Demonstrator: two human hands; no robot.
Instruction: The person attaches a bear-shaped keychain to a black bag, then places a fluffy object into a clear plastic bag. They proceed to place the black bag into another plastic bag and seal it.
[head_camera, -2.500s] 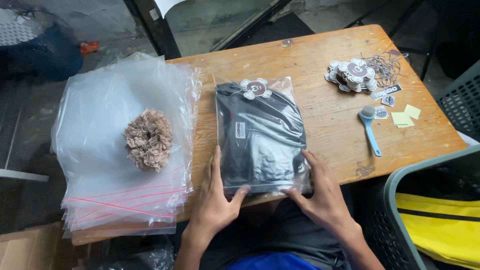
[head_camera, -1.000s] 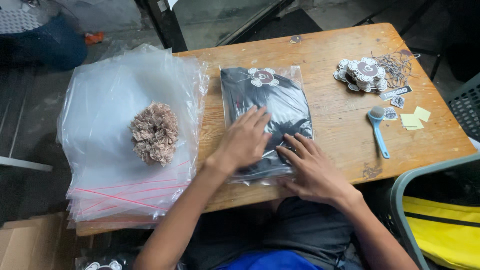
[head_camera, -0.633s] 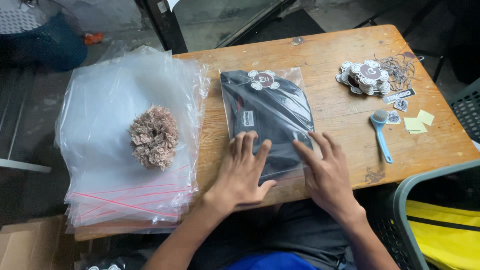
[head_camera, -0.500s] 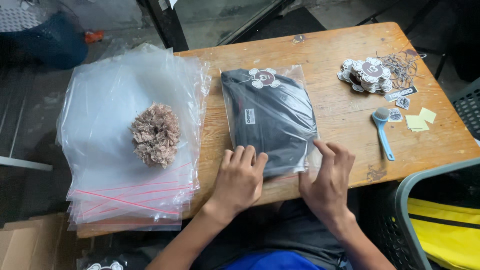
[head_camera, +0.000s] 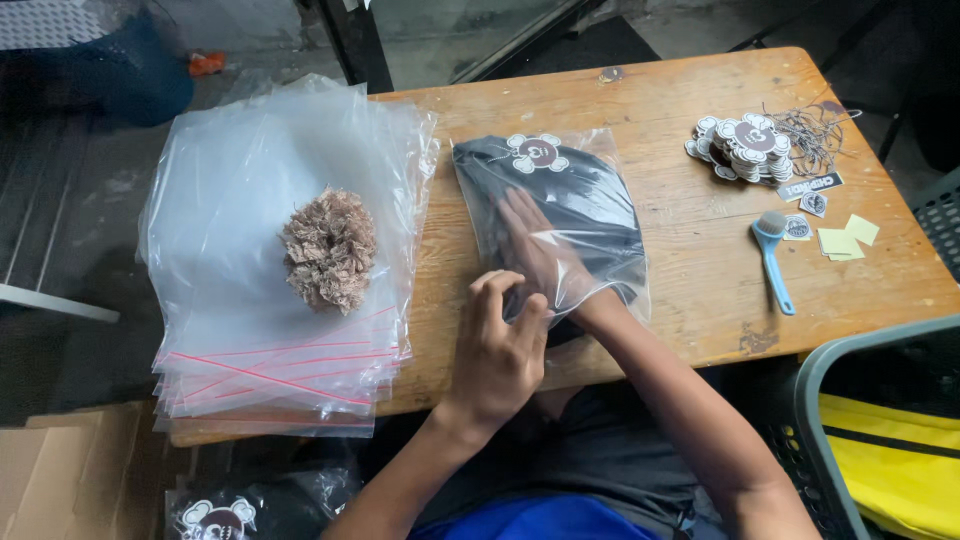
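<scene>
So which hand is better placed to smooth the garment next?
Likely the right hand: it is already inside the bag, flat on the black garment. The left hand is at the bag's open edge.

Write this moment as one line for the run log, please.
right hand: inside clear bag, flat on black garment | left hand: pinching bag's open edge | table: wooden

To your left: stack of clear zip bags (head_camera: 250, 180) with a tan shredded clump (head_camera: 329, 247) on top. Far right of the wooden table (head_camera: 690, 300): pile of round tags (head_camera: 745, 146), grey strings (head_camera: 815, 125), blue brush (head_camera: 775, 257), yellow paper squares (head_camera: 845, 238). Grey crate (head_camera: 850, 400) holds a yellow item (head_camera: 890, 440).
</scene>
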